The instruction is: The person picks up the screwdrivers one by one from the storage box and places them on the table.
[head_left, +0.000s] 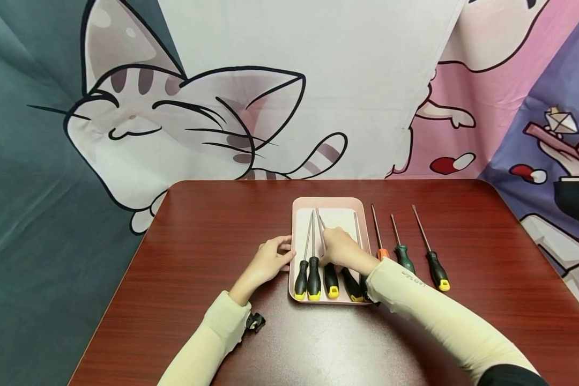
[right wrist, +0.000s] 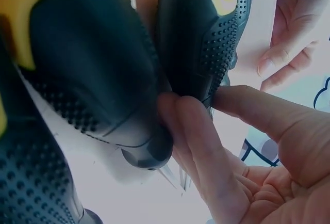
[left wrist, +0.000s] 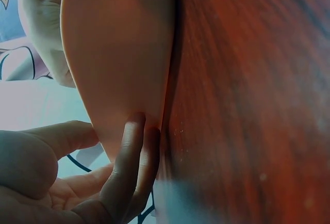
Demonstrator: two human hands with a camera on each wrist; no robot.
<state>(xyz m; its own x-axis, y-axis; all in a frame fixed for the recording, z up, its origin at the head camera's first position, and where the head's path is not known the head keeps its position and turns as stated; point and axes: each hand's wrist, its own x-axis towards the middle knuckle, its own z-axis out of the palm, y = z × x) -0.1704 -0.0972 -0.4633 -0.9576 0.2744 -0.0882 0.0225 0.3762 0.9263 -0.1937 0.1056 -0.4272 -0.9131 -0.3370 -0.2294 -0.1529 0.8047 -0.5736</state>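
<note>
From the head view, I have both hands at a pink tray [head_left: 328,202] with a pale bottom, on the reddish-brown table [head_left: 198,241]. My right hand [head_left: 340,250] reaches in over the middle screwdriver [head_left: 332,281], which lies in the tray, its black handle with a yellow end towards me. To its left lie a pair of screwdrivers [head_left: 314,279]; to its right are other dark handles [head_left: 351,285], partly under my wrist. My left hand [head_left: 270,260] is at the tray's left side. On the table, just right of the tray, an orange screwdriver [head_left: 383,253], a green screwdriver [head_left: 403,258] and a black-and-yellow screwdriver [head_left: 437,271] lie side by side, shafts pointing away from me.

From the left wrist, my thumb and fingers are spread, their tips resting against the tray's outer wall and edge; how firmly they press I can't tell.

From the right wrist, I pinch the middle screwdriver near the front of its handle, thumb on one side, fingers on the other. It's close and murky here, but the next handle seems to sit right against my fingertips.
</note>
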